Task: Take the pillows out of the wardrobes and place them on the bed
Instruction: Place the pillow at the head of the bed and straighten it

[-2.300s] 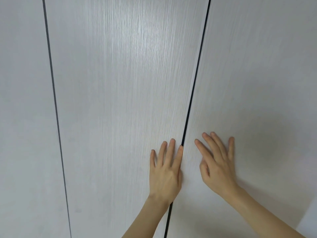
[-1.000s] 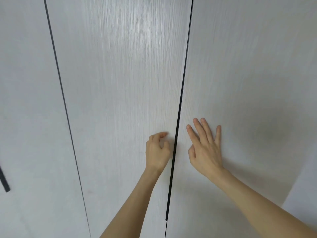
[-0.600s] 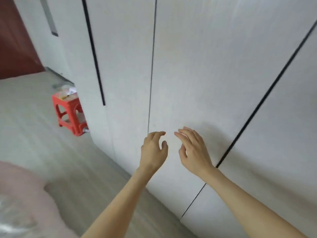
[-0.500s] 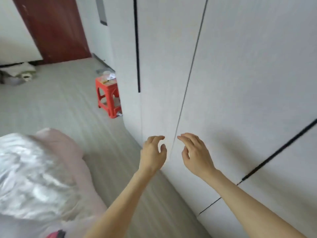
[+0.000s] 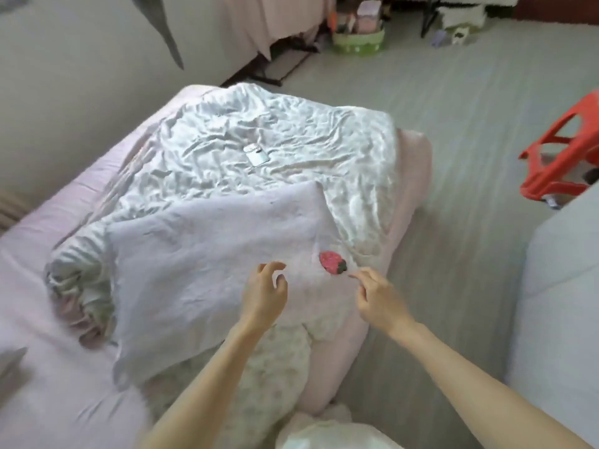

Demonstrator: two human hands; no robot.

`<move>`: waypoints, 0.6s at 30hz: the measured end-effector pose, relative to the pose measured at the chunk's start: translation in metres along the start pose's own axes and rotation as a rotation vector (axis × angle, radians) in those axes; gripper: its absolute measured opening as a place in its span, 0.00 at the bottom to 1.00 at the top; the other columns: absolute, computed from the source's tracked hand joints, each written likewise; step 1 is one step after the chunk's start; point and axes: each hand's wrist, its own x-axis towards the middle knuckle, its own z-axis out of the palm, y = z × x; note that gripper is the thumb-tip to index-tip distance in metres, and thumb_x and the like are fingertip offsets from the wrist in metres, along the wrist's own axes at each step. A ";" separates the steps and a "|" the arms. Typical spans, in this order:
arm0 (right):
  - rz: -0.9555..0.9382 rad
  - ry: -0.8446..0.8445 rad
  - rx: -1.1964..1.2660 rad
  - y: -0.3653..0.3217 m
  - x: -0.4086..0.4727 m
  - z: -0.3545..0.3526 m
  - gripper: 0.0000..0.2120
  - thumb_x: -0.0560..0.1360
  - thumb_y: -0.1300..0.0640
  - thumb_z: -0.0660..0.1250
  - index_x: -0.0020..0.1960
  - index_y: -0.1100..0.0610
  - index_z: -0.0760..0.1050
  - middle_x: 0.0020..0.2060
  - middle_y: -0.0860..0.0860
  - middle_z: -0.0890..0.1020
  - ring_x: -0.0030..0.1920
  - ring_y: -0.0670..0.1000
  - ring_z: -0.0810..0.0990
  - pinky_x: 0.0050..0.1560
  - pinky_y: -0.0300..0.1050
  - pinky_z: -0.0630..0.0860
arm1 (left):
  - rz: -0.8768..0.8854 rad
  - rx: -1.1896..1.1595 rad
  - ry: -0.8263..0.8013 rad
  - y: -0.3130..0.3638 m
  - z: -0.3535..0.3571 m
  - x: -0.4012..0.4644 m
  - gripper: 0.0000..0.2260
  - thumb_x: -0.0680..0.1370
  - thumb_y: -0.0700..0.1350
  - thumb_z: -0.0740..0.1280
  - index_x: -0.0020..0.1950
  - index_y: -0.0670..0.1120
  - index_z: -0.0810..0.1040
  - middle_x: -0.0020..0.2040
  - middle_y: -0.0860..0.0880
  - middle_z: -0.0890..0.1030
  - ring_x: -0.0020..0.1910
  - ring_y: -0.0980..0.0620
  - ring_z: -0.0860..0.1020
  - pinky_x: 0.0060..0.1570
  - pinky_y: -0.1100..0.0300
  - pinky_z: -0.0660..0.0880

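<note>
Pale lilac cloth fills the middle of the view now, where half a second ago both hands hovered at the closed grey wardrobe doors. The person has turned away from the wardrobe toward the bed, and both hands have come round empty. The left hand hangs over the lilac pillow with its fingers loosely curled, its grip on nothing. The right hand is just as slack, half open, its fingertips near the red strawberry patch at the pillow's corner; whether they touch the cloth cannot be told.

That pillow already lies flat on the bed, across a crumpled silvery-white quilt. With the doors shut behind and a pillow in place, this looks like the close of a placing step, perhaps with a last tidy of the pillow to come. Whether more pillows remain in the wardrobes cannot be judged from this view.

A pink sheet covers the mattress. A small white phone-like object rests on the quilt, well apart from the pillow. The floor is pale grey boards. A red plastic stool stands at the right, just beside the wardrobe's pale corner, and a green basket of clutter sits far off by pink hanging fabric.
</note>
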 end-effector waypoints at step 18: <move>-0.148 -0.425 -0.414 -0.139 0.299 0.165 0.31 0.76 0.40 0.53 0.74 0.47 0.45 0.76 0.50 0.49 0.75 0.52 0.47 0.73 0.60 0.46 | -0.131 0.518 -0.158 -0.163 -0.119 0.286 0.33 0.72 0.68 0.55 0.73 0.54 0.54 0.75 0.49 0.58 0.75 0.47 0.50 0.69 0.35 0.41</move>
